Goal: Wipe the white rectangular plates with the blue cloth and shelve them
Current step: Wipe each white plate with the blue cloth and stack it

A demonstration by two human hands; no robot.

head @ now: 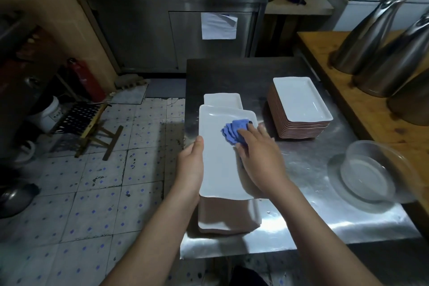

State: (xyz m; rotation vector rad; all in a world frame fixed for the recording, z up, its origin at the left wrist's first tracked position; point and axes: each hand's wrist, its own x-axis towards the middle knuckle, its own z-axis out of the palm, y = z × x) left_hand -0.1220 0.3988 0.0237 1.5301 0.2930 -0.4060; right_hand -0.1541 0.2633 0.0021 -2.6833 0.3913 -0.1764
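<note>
A white rectangular plate (218, 158) is held above the steel table's left side. My left hand (191, 165) grips its left edge, thumb on top of the rim. My right hand (257, 153) presses a crumpled blue cloth (234, 131) flat onto the plate's upper right part. Under the held plate lies a low pile of white plates (228, 223) at the table's front, and another white plate (222, 100) shows behind it. A tall stack of white plates (301, 102) with reddish undersides stands to the right.
The steel table (313, 176) carries stacked clear glass bowls (369, 174) at its right. A wooden counter (362, 104) with tall steel vessels (371, 32) borders it. Left is tiled floor with a folding stool (90, 125), a red extinguisher (86, 79) and a white bucket (50, 111).
</note>
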